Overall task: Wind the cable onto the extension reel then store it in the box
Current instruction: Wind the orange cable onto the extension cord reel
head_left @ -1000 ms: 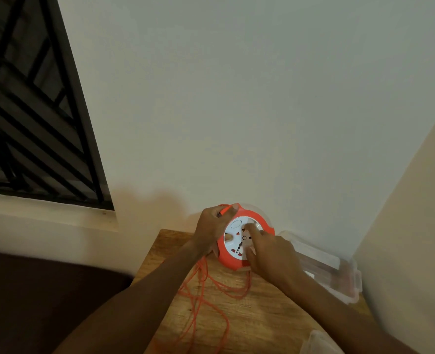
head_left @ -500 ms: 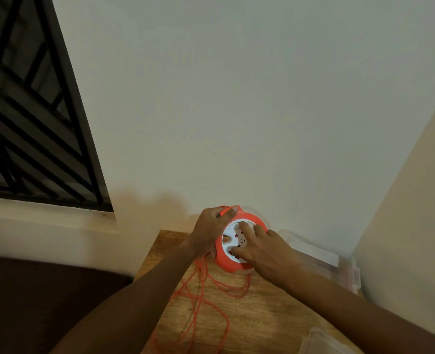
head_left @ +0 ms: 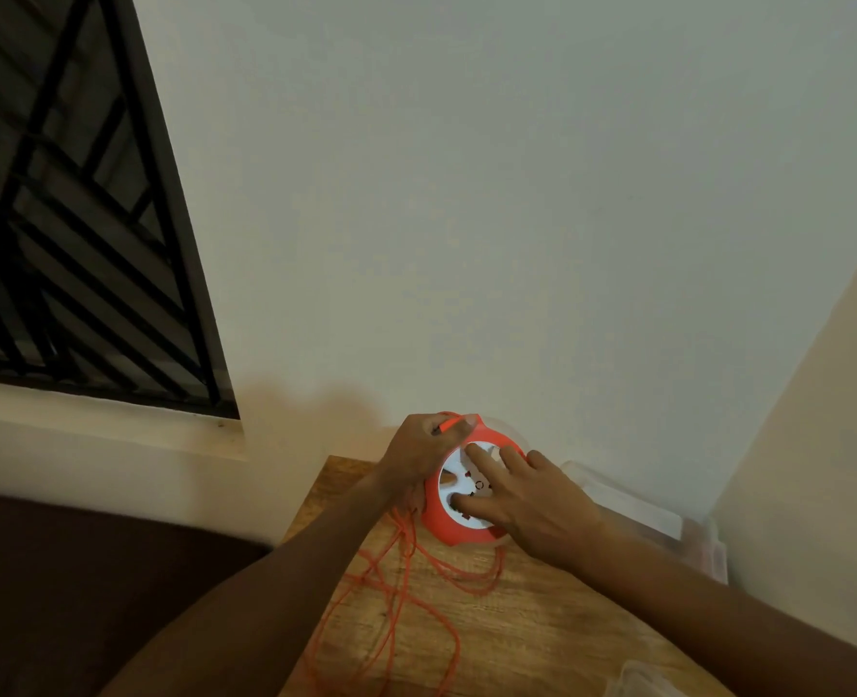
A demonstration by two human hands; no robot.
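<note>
An orange extension reel [head_left: 439, 518] with a white socket face stands on edge at the back of the wooden table [head_left: 542, 626]. My left hand [head_left: 418, 452] grips the reel's top left rim, and a strand of orange cable passes under its fingers. My right hand [head_left: 522, 500] lies spread on the white face, fingertips pressed on it. Loose orange cable [head_left: 401, 591] trails from the reel in loops toward the table's front edge. A clear plastic box [head_left: 667, 525] sits right of the reel against the wall.
White wall rises right behind the reel, and a second wall closes in at the right. A barred window [head_left: 64, 218] with a sill is at upper left. A clear lid corner [head_left: 637, 681] shows at the bottom right. Dark floor lies left of the table.
My right hand has turned on the reel's face, its fingers swinging from the lower part up toward the top. The left hand keeps its hold on the rim.
</note>
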